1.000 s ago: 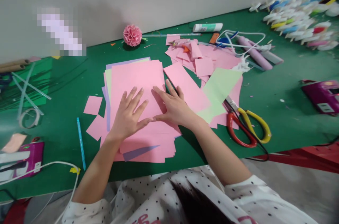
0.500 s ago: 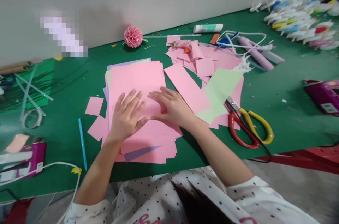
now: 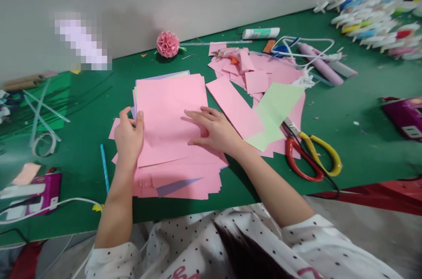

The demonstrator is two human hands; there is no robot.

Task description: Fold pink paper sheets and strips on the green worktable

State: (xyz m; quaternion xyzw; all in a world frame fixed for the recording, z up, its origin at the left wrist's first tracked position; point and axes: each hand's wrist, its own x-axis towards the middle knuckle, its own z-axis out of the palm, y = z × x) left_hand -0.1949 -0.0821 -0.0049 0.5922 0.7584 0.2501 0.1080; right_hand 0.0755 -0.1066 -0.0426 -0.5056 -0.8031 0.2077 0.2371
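A stack of paper sheets (image 3: pixel 171 94), pink on top with purple and green edges showing, lies in front of me. My left hand (image 3: pixel 128 134) is at the stack's left edge, thumb on the top pink sheet and fingers curled around the side; how many sheets it grips cannot be seen. My right hand (image 3: pixel 216 132) rests with spread fingers on the right part of that sheet. More pink pieces and a purple sliver (image 3: pixel 180 186) stick out below it. Right of the stack are a pink paper strip (image 3: pixel 234 105) and a light green sheet (image 3: pixel 280 103).
Scissors (image 3: pixel 325 156) with red and yellow handles lie to the right. Behind are a pink paper ball (image 3: pixel 168 44), a glue stick (image 3: pixel 261 33) and scattered pink pieces (image 3: pixel 257 81). A blue pencil-like stick (image 3: pixel 104 167), tape roll (image 3: pixel 44 145) and purple power strip (image 3: pixel 52 189) are left.
My left hand has moved from lying flat on the top sheet to the stack's left edge, its fingers now curled. My right hand stays almost where it was.
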